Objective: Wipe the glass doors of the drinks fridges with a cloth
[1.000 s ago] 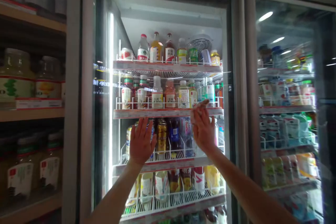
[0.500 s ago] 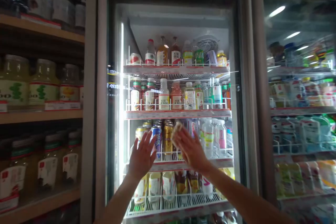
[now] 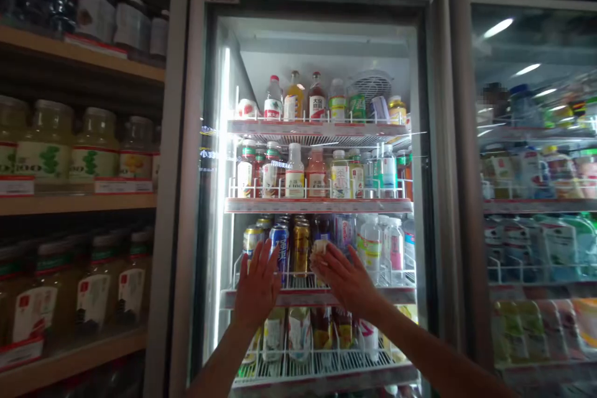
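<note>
In front of me is the glass door (image 3: 308, 31) of a lit drinks fridge. My left hand (image 3: 256, 286) is spread flat, palm toward the glass, in front of the canned drinks on the third shelf; it holds nothing. A crumpled pale cloth (image 3: 319, 251) is pressed toward the glass under the fingers of my right hand (image 3: 347, 280). Behind the hands, through the pane, are a blue can (image 3: 279, 247) and a gold can (image 3: 301, 249). Whether the left palm touches the glass, I cannot tell.
Wooden shelves (image 3: 84, 200) with jars and bottles stand on the left. A grey metal door frame (image 3: 459, 168) separates this door from a second fridge door at right, stocked with drinks. White wire shelves (image 3: 321, 205) inside hold bottles and cans.
My right hand has moved the cloth a little down across the glass. The left hand stays spread in nearly the same place. The camera view has shifted slightly.
</note>
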`<state>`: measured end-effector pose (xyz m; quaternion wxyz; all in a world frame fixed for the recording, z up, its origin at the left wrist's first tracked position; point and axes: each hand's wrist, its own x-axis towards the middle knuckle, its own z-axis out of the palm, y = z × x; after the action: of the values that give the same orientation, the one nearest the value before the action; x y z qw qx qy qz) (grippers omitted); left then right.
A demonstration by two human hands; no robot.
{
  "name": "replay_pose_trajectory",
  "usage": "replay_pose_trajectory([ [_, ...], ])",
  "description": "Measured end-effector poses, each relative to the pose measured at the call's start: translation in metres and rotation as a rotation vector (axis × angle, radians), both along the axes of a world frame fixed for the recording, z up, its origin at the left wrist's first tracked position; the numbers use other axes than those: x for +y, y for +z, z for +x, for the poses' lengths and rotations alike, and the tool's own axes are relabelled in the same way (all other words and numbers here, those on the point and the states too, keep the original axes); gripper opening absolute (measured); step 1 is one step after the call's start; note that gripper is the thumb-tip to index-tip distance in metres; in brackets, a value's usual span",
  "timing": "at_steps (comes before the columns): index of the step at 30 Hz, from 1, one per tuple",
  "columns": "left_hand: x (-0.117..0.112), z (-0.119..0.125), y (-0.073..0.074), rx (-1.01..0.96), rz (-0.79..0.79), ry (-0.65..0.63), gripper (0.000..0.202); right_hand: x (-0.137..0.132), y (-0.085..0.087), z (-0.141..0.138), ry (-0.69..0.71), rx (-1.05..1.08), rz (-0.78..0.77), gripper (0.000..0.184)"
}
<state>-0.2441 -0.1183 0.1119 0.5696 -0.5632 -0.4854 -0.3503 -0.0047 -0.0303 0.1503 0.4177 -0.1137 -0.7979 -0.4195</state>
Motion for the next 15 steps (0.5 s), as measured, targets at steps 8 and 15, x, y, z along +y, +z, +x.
replay_pose_trajectory([
  [8,0.005,0.006,-0.005,-0.072,0.015,-0.028,0.066,0.047,0.024,0.086,-0.182,0.684,-0.021,0.056],
  [15,0.013,0.013,-0.012,-0.145,0.041,-0.031,0.066,0.044,-0.096,0.114,-0.207,0.662,-0.133,0.062],
])
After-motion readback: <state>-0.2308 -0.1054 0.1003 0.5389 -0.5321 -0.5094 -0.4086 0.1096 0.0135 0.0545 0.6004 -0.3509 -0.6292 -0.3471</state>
